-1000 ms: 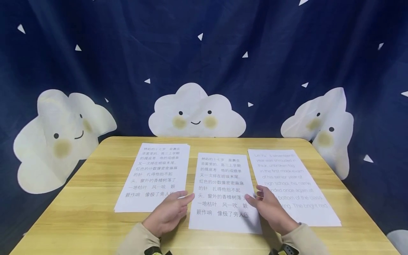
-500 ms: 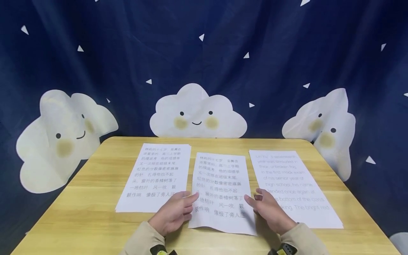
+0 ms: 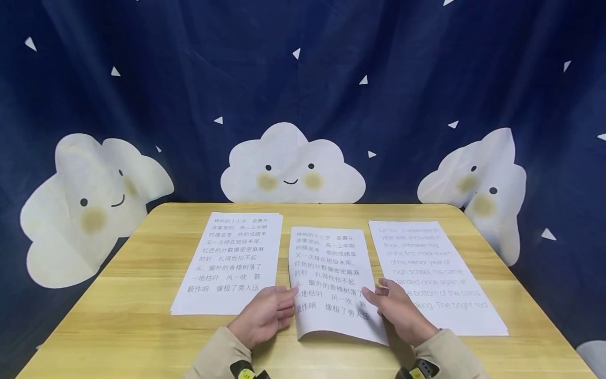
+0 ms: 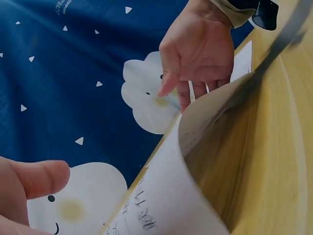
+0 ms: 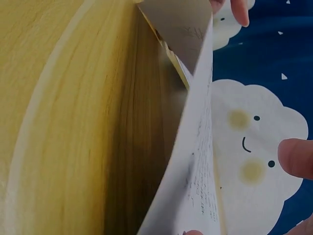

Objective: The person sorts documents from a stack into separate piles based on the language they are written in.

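Observation:
A printed sheet of white paper [image 3: 326,279] lies in the middle of the table, its near part bowed up off the wood. At its left edge my left hand [image 3: 265,316] touches it, fingers toward the edge. My right hand [image 3: 402,310] is at the right edge with its thumb above the print. In the left wrist view the right hand [image 4: 200,54] has fairly straight fingers against the paper, thumb apart from it. The right wrist view also shows a gap between thumb [image 5: 296,156] and sheet. The left fingertips are mostly hidden.
A stack of printed sheets [image 3: 232,258] lies to the left, its edges slightly uneven. Another paper stack [image 3: 431,273] with English text lies to the right, partly behind the right hand. The wooden table [image 3: 118,295] ends at a dark blue curtain [image 3: 189,79] with clouds.
The middle sheet has gone from flat to bowed, its near edge arching up. My left hand has moved a little right, against the sheet's edge; the right hand has stayed nearly in place.

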### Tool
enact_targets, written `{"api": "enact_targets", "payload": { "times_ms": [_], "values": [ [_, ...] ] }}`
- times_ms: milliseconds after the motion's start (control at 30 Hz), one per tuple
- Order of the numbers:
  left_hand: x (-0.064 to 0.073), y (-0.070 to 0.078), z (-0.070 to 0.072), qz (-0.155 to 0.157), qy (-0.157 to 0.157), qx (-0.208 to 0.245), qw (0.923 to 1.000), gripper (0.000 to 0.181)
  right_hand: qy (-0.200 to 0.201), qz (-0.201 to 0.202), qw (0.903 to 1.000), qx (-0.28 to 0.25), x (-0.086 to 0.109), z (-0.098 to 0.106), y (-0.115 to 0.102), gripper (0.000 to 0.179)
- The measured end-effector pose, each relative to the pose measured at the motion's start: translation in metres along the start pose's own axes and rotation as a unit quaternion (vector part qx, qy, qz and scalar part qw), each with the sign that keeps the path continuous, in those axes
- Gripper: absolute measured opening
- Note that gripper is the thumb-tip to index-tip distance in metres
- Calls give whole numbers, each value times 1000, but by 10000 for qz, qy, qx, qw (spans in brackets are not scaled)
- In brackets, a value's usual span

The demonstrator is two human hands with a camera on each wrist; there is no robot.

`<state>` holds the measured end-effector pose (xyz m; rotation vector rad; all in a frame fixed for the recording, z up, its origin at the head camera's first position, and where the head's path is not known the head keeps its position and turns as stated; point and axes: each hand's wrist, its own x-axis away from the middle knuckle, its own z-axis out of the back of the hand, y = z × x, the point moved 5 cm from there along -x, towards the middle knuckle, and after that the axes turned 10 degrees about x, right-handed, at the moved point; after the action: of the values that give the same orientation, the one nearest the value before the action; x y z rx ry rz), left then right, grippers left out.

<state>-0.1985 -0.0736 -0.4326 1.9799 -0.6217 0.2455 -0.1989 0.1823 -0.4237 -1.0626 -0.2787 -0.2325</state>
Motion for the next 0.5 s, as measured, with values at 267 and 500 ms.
{"api": "enact_targets", "payload": {
  "times_ms": [267, 500],
  "values": [
    [-7, -1, 5, -440, 375, -787, 9952, 55, 43, -71, 9999, 62, 0, 1, 2, 80],
    [-10, 1, 9, -867, 661, -2338, 9662, 50, 109, -35, 9996, 248, -1, 0, 2, 81]
  ]
}}
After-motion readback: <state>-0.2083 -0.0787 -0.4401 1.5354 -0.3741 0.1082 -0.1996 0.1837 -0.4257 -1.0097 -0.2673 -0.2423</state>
